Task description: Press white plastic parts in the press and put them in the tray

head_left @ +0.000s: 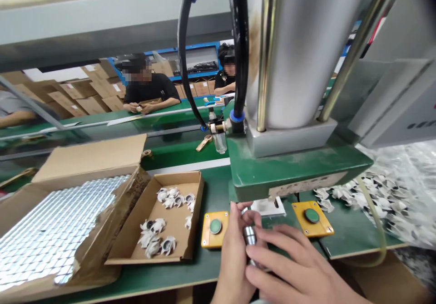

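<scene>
Below the green press head, my left hand (235,249) is wrapped round shiny metal cylinders (250,235). My right hand (293,261) lies against them from the right, its fingertips touching the metal. Behind the fingertips of my left hand, a white fixture (269,206) sits under the press (299,168). A yellow box with a green button (215,226) stands left of my hands, another (311,215) to their right. White finned parts (153,240) lie in a shallow cardboard tray (126,236).
An open carton (132,195) of many metal cylinders (61,227) is at the left. White finned parts (381,199) are heaped at the right, beside a clear hose (374,222). Black air hoses (185,59) hang ahead. People (150,86) sit across the bench.
</scene>
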A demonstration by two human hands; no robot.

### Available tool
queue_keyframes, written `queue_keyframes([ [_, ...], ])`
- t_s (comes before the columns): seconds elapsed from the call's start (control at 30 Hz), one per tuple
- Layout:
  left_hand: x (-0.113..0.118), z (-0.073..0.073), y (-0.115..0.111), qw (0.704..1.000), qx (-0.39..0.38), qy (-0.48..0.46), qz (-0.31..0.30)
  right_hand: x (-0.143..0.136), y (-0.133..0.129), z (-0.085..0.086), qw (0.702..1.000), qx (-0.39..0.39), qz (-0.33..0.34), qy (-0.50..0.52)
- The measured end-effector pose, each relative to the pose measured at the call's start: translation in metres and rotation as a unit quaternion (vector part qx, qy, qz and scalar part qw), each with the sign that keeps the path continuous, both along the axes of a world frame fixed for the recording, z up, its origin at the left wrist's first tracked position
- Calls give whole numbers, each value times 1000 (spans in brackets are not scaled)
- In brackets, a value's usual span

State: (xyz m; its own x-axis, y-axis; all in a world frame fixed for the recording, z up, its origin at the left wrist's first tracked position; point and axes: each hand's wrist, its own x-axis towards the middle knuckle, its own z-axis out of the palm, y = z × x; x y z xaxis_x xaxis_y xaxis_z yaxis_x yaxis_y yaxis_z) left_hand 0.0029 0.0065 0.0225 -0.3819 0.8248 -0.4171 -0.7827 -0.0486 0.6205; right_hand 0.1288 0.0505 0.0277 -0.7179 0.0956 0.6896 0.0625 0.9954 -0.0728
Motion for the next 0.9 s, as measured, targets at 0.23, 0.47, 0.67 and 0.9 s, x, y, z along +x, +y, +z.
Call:
queue_keyframes([
  [0.23, 6, 3, -2, 986, -33, -159, -36, -2, 0, -19, 997, -13, -48, 64],
  [0.47, 19, -6, -3, 983, -27, -177, -48, -5, -3, -24, 982, -44, -115, 145],
  [0.67, 0, -15, -10, 999, -41, -8, 3, 27, 6, -29, 997, -22, -71, 27],
  [0.9, -70, -28, -49, 732, -250, 634, 17, 90, 46, -68, 945, -124, -288, -88],
])
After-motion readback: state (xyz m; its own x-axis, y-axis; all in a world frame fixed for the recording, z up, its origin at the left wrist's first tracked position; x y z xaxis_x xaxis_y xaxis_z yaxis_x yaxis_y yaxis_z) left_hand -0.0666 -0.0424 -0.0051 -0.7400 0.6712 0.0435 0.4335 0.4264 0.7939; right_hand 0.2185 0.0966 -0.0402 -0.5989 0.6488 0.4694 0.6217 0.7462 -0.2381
